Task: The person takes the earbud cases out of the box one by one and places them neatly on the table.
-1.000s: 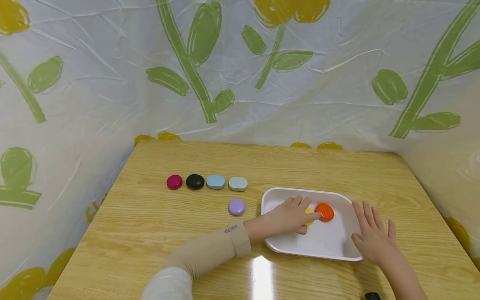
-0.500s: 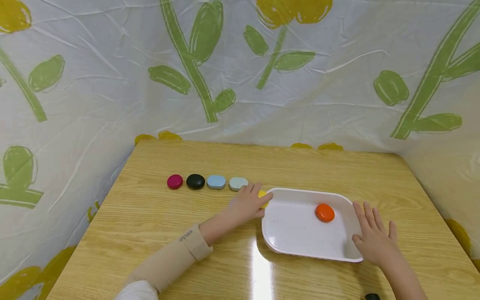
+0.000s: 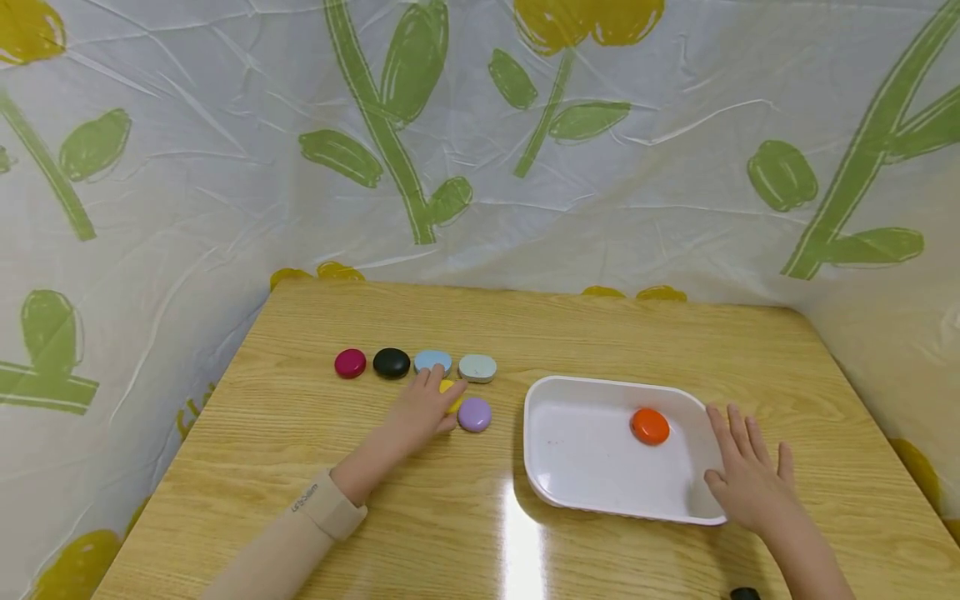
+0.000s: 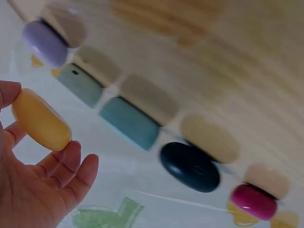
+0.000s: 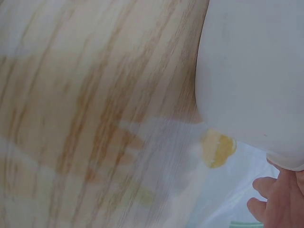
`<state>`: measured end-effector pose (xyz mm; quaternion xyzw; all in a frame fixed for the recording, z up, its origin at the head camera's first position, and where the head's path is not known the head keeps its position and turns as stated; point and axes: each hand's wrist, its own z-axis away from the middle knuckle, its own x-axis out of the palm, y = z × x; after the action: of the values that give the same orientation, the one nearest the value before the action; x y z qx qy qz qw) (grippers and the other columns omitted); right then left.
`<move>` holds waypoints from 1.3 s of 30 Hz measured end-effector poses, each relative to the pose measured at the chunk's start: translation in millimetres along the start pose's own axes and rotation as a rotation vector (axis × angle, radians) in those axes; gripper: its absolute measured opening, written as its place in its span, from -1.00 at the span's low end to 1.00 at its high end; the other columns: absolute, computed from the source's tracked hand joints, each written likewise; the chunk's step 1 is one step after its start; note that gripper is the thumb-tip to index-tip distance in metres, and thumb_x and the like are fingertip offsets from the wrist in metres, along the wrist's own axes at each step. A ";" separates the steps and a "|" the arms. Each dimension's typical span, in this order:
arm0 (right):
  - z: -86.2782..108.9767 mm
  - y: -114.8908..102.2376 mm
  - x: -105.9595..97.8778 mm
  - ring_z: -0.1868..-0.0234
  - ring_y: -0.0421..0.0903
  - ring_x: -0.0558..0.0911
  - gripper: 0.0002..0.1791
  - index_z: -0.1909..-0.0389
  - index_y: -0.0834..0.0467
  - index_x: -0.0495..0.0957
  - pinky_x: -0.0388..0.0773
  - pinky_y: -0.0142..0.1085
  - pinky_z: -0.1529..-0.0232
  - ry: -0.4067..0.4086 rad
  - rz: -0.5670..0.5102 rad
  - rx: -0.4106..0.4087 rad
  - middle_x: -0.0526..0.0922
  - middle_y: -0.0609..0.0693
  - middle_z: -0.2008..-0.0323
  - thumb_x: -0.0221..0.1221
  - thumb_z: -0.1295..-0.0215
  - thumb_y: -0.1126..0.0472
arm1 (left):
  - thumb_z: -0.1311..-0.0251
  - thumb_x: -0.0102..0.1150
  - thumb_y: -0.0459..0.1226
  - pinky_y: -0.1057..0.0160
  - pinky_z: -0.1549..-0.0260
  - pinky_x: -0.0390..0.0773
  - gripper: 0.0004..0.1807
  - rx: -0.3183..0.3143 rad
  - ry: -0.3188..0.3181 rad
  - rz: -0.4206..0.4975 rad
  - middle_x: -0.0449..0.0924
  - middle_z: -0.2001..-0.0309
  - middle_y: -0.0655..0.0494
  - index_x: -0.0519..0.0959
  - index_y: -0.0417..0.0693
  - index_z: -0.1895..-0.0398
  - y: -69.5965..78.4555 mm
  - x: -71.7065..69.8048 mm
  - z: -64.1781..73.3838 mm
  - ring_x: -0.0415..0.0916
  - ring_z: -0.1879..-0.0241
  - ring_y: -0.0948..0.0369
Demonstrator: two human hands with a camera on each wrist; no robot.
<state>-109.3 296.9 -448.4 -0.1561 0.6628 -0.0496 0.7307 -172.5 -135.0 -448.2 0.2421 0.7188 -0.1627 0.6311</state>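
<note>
Between thumb and fingers, my left hand [image 3: 416, 412] pinches a smooth yellow pebble-shaped piece [image 4: 42, 119]. It is raised off the table, near a lilac round piece [image 3: 474, 414] and a light blue oblong piece [image 3: 432, 360]. That row also has a pale grey-green oblong piece [image 3: 477, 367], a black oval piece [image 3: 391, 362] and a magenta round piece [image 3: 350, 363]. My right hand [image 3: 753, 479] rests at the right rim of a white tray [image 3: 600, 479], fingers spread and fairly straight. An orange-red round piece [image 3: 649, 426] lies inside the tray.
The wooden table [image 3: 420, 533] bears a bright light reflection before the tray. A dark object [image 3: 745, 593] shows at the lower edge, beside the right forearm. A flower-print sheet [image 3: 600, 208] hangs behind and at both sides.
My left hand took the yellow piece out of the tray and moved left with it, past the lilac piece, to below the light blue one. The right hand stayed at the tray.
</note>
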 end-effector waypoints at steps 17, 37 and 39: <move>-2.2 -4.2 -7.1 -0.34 0.25 -0.49 -0.09 -0.41 0.04 -0.48 -0.66 0.29 -0.09 -0.026 -0.002 0.016 -0.50 0.25 -0.38 -0.07 -0.22 0.24 | -0.14 0.16 -0.17 0.04 0.24 0.44 -0.61 -0.012 -0.076 -0.037 0.28 0.10 -0.13 0.37 -0.05 -0.02 -17.1 13.4 13.9 0.32 0.16 -0.02; -4.1 -10.4 -12.1 -0.33 0.22 -0.52 -0.08 -0.41 0.04 -0.49 -0.75 0.23 -0.08 -0.044 -0.015 0.039 -0.49 0.26 -0.38 -0.06 -0.22 0.25 | -0.18 0.13 -0.16 -0.01 0.14 0.42 -0.54 -0.038 -0.148 0.020 0.27 0.00 -0.14 0.36 -0.02 -0.16 -25.6 10.6 10.4 0.31 0.07 -0.03; -4.0 -11.0 -12.4 -0.33 0.23 -0.52 -0.08 -0.41 0.04 -0.48 -0.75 0.22 -0.08 -0.049 -0.016 0.044 -0.49 0.27 -0.38 -0.06 -0.22 0.25 | -0.18 0.12 -0.16 -0.03 0.12 0.41 -0.52 -0.037 -0.157 0.029 0.26 -0.02 -0.14 0.35 -0.01 -0.18 -26.3 9.2 10.2 0.30 0.05 -0.04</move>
<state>-113.2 289.3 -433.7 -0.1465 0.6422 -0.0659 0.7495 -179.3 -161.0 -460.7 0.2272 0.6662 -0.1589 0.6923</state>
